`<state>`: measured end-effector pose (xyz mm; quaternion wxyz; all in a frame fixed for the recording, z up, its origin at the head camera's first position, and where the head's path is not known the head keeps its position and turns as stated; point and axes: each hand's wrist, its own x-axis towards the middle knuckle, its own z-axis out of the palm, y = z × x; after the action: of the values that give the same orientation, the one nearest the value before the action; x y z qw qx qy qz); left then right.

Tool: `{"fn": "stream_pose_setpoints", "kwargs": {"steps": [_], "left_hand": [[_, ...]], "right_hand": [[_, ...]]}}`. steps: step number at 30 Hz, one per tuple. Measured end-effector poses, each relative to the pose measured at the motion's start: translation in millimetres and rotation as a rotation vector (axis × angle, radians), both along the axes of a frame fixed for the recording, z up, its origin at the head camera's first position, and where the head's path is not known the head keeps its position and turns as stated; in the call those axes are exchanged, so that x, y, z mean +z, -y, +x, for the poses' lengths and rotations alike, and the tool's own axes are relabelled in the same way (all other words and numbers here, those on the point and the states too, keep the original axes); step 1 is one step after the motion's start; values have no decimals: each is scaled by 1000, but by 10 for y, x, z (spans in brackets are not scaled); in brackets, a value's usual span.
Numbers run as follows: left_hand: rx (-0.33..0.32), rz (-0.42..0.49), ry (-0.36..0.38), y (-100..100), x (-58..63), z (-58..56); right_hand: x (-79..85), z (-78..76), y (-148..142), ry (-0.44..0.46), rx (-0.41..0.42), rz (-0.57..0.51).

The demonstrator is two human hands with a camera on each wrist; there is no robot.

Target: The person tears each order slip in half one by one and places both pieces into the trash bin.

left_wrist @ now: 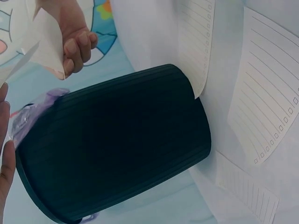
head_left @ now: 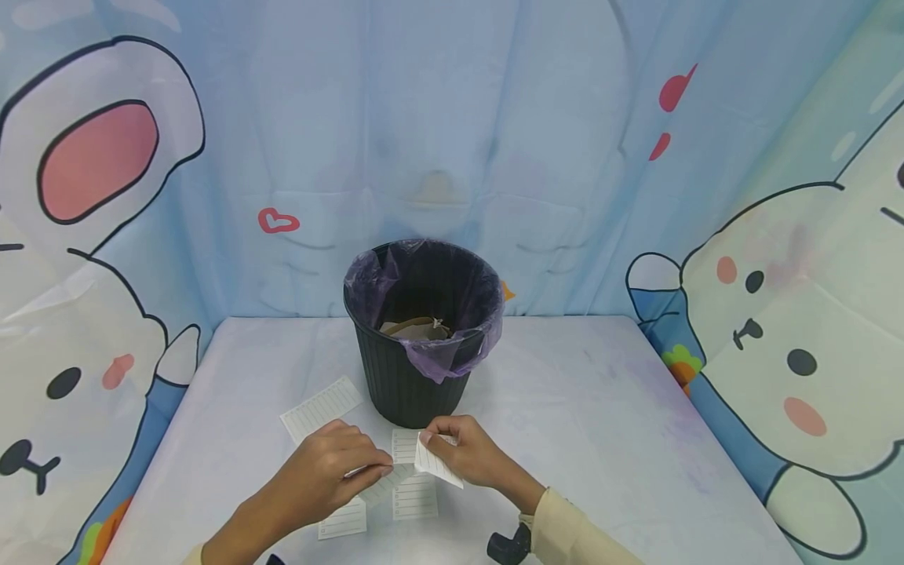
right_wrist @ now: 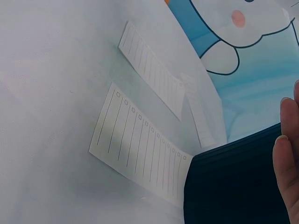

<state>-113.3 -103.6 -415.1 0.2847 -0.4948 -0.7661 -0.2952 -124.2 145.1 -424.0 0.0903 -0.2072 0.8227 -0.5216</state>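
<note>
My right hand (head_left: 469, 455) pinches a lined white piece of paper (head_left: 436, 464) between thumb and fingers. To its left, my left hand (head_left: 335, 467) has its thumb and fingertips together on a pale lined paper piece (head_left: 384, 485). In the left wrist view that piece shows as a thin sheet (left_wrist: 18, 63) at the fingertips, close to the right hand's paper (left_wrist: 46, 39). Below both hands, several lined paper sheets with small checkboxes lie on the table, among them one sheet (head_left: 415, 500) in front and one (head_left: 321, 410) at the back left.
A black ribbed bin (head_left: 402, 384) with a purple plastic liner (head_left: 441, 361) stands upright just beyond the hands. Inside it lie brown and whitish scraps (head_left: 417, 328). The white table (head_left: 579, 439) ends at a printed blue curtain (head_left: 565, 157). A black wrist mount (head_left: 510, 545) is by the right sleeve.
</note>
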Motion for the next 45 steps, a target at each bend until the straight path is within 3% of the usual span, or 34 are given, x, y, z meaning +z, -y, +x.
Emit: {"fn": "stream_pose_setpoints", "kwargs": {"steps": [14,21,25,32,40,45], "left_hand": [[-7,7,8,14,24,3],[-7,5,5,14,16,8],[-8,1,1,13,16,7],[-22,18,-35,22,23,-3],[-21,19,-37,10,32,-2],[-37,26,-36,-3,36,3]], "right_hand": [[-30,-27,-34,2,2,1],[-308,-148,-57,-26,-7,16],[-348,-176,-66,-26,-8,10],[-325,-170,-82,-10,-27,33],[-24,-29,-42,-19,-4,0],[-205,-96,-60,-23,-9,2]]}}
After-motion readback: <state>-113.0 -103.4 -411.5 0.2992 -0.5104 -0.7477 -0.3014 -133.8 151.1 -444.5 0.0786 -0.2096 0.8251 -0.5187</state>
